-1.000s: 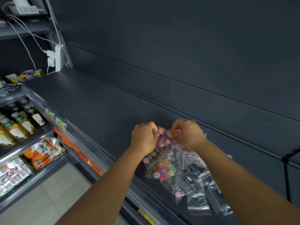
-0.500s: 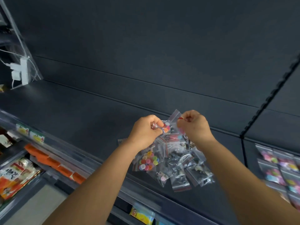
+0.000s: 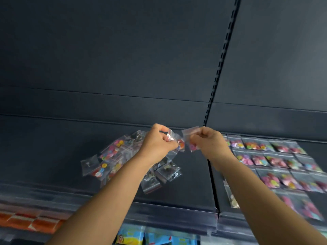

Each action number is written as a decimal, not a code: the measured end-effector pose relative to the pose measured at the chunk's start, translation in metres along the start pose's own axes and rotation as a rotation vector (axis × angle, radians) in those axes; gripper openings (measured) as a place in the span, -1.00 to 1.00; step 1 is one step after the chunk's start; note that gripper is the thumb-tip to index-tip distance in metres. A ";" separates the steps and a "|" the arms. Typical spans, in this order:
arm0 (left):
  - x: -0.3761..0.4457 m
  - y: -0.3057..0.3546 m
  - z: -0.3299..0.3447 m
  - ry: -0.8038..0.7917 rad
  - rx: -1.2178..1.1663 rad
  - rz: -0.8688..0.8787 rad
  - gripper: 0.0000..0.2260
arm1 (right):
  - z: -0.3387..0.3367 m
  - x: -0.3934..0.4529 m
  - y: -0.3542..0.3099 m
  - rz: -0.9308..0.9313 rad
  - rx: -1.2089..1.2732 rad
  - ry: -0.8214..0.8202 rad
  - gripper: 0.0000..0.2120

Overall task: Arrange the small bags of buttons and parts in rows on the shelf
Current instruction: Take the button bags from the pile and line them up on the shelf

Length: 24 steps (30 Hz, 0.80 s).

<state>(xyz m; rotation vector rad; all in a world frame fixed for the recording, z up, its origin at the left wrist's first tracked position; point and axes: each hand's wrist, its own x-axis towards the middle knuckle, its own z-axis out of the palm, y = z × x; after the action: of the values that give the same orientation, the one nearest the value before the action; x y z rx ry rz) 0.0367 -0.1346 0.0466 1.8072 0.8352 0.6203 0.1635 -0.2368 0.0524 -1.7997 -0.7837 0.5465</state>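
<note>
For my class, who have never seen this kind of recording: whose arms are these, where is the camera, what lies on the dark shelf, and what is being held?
There is no machine here. The arms belong to a person wearing a camera on the head, so the picture looks forward and down at their own hands.

The left hand and right hand each pinch a small clear bag of colourful buttons, the left bag and the right bag, above the dark shelf.

A loose pile of bags lies on the shelf under the left arm. To the right, rows of bags already lie side by side, somewhat blurred.
</note>
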 end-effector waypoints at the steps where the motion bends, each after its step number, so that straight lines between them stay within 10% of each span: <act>1: -0.001 0.004 0.007 -0.014 0.008 0.000 -0.71 | -0.009 -0.002 0.003 -0.006 0.010 0.038 -0.89; 24: -0.064 0.100 0.279 -0.038 -0.046 -0.043 -0.91 | -0.280 -0.053 0.114 0.043 0.066 0.182 -0.84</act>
<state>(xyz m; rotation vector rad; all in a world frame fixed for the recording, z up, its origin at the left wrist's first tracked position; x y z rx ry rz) 0.2269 -0.3705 0.0366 1.7495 0.8260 0.5719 0.3484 -0.4819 0.0428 -1.7797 -0.5970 0.4240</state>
